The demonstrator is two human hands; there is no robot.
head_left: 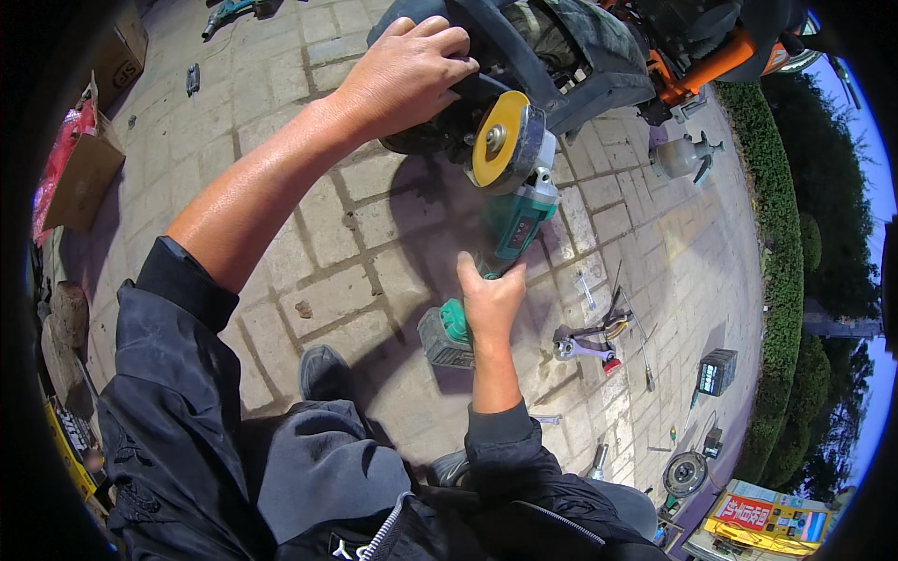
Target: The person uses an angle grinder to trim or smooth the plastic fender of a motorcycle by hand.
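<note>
My right hand (494, 304) is wrapped round the body of a green cordless angle grinder (516, 226). A yellow disc (499, 140) under a curved guard is at its far end, close to the black machine part (599, 79). A dark battery block (441, 341) sits at the grinder's near end. Fingers curled, my left hand (412, 70) grips the edge of the black machine part, left of the disc. What lies under those fingers is hidden. Whether the disc touches the part, I cannot tell.
Orange-framed machinery (711, 70) stands at the far right. Pliers-like tools (594, 344), a black box (717, 371) and a round metal part (685, 474) lie on the paving to the right. A cardboard box (89, 173) stands left; a green power tool (234, 11) lies far left.
</note>
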